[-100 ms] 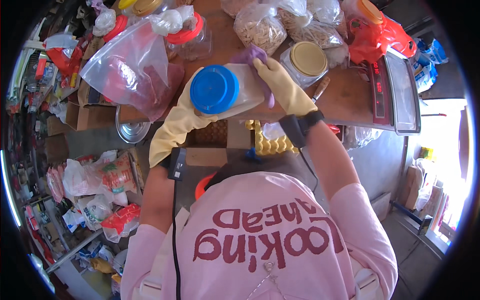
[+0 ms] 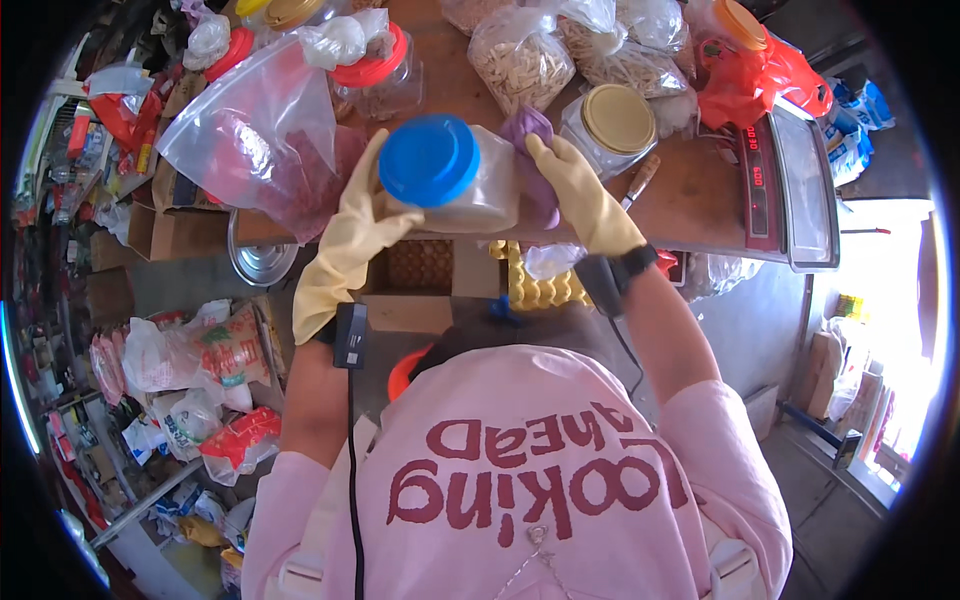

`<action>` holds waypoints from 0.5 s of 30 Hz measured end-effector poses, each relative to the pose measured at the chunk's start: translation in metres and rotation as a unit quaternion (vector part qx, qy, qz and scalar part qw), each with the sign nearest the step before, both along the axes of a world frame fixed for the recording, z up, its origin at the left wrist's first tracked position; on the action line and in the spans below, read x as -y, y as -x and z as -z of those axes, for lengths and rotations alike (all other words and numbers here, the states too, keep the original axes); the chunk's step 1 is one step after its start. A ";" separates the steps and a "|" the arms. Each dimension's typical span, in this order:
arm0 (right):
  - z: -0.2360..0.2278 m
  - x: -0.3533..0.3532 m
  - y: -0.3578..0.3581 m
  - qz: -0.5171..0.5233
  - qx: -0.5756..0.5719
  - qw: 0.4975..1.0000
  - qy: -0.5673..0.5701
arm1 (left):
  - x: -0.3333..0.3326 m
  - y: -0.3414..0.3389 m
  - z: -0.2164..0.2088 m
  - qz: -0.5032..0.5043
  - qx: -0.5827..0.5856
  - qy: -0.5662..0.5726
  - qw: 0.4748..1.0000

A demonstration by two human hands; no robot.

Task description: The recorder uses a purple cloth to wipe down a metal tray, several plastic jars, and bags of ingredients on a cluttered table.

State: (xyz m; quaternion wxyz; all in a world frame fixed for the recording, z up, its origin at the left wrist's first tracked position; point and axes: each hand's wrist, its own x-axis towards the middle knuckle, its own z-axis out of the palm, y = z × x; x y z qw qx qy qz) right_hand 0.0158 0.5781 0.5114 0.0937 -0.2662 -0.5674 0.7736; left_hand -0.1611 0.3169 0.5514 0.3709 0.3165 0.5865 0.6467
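A clear plastic jar point(image 2: 490, 190) with a blue screw lid point(image 2: 430, 160) is tilted above the table's near edge, its lid toward the left. My left hand point(image 2: 362, 215), in a pale yellow rubber glove, grips the jar at the lid end, with the thumb below and the fingers behind. My right hand point(image 2: 580, 190), gloved alike, is closed on a purple cloth point(image 2: 533, 165) beside the jar's base. Close behind the right hand stands a clear jar with a gold lid point(image 2: 618, 118).
A knife point(image 2: 640, 182) lies right of the gold-lidded jar. Further right stands a scale point(image 2: 790, 190) with a red display. Bags of pale dried strips point(image 2: 522, 68) crowd the back. A large plastic bag point(image 2: 270, 140) lies at left. Below the table edge are yellow trays point(image 2: 540, 285).
The jar has turned slightly and its lid has risen a little. The left thumb now shows under the lid. My right hand and the cloth have shifted right and nearer.
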 end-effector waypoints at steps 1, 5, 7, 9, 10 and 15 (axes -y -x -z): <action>-0.003 0.007 -0.007 -0.002 0.003 1.000 -0.001 | 0.002 -0.002 0.000 -0.002 0.003 -0.001 1.000; -0.030 0.038 -0.023 -0.046 -0.040 0.997 0.049 | 0.006 -0.027 0.003 -0.233 -0.161 0.165 0.945; -0.031 0.053 -0.019 -0.019 -0.097 0.992 0.084 | 0.002 -0.055 -0.005 -0.288 -0.224 0.287 0.885; -0.031 0.057 -0.019 -0.026 -0.084 0.994 0.068 | -0.006 -0.067 -0.030 -0.258 -0.157 0.272 0.914; -0.035 0.063 -0.016 -0.009 -0.098 0.994 0.047 | 0.004 -0.063 -0.021 -0.216 -0.019 0.168 0.962; -0.074 0.079 -0.017 -0.071 -0.135 0.987 0.048 | 0.002 -0.068 -0.031 -0.088 -0.046 0.008 0.995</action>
